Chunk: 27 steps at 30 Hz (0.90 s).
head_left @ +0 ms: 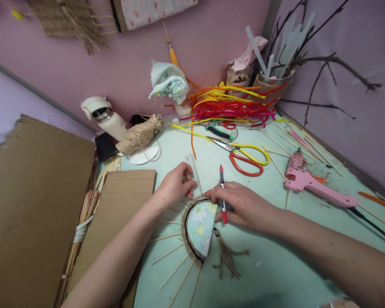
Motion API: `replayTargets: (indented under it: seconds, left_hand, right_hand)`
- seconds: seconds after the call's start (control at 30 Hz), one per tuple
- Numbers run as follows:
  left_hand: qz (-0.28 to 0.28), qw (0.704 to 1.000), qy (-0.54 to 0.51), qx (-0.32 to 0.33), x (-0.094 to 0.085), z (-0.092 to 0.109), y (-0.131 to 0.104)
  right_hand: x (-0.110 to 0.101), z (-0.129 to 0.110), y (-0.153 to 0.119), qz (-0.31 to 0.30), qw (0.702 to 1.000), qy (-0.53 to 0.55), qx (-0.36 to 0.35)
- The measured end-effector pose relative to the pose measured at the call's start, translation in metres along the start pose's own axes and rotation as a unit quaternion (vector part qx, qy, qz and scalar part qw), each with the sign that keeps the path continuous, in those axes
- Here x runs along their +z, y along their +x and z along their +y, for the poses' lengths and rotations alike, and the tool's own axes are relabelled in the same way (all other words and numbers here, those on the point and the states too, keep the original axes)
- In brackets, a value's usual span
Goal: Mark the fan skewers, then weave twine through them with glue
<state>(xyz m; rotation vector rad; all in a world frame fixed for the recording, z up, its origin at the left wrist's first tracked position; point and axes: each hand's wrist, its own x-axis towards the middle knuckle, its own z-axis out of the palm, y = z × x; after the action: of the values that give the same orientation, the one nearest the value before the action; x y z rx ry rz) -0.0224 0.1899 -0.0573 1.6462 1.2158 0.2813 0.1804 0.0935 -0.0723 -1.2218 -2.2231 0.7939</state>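
A half-round craft piece lies on the table, with floral cloth, a twine-wrapped rim with a black line, thin sticks fanning outward and a twine tassel by its straight edge. My left hand is closed at the upper rim, its fingertips on a clear ruler lying along one stick. With a red marker pen tucked upright between its fingers, my right hand presses the top right corner of the craft piece. Parts of the ruler are hidden by my left fingers.
Scissors lie beyond my hands, with green-handled pliers behind. A pink glue gun rests at right, its cord trailing off. Cardboard, a twine bundle and a white bottle stand left. Coloured strips and jars line the back.
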Motion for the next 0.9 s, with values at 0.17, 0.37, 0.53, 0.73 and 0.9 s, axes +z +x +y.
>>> replayTargets:
  seconds: [0.17,0.37,0.53,0.73,0.9]
  left_hand:
    - [0.000,1.000,-0.008,-0.005,0.000,0.001,0.000]
    - [-0.003,1.000,-0.004,-0.002,0.000,0.001,-0.001]
    - [-0.003,1.000,0.006,0.008,-0.001,0.000,0.000]
    - [0.001,1.000,0.000,0.001,0.000,-0.001,0.001]
    - [-0.007,1.000,-0.009,-0.006,0.000,0.001,0.002]
  right_hand:
    - [0.000,0.001,0.000,0.080,0.997,0.019,-0.011]
    - [0.004,0.003,-0.002,0.180,0.976,0.122,-0.013]
    - [0.007,0.002,0.001,0.193,0.965,0.173,0.042]
    - [0.008,0.002,0.005,0.167,0.960,0.197,0.108]
    - [0.010,0.002,0.005,0.157,0.957,0.213,0.120]
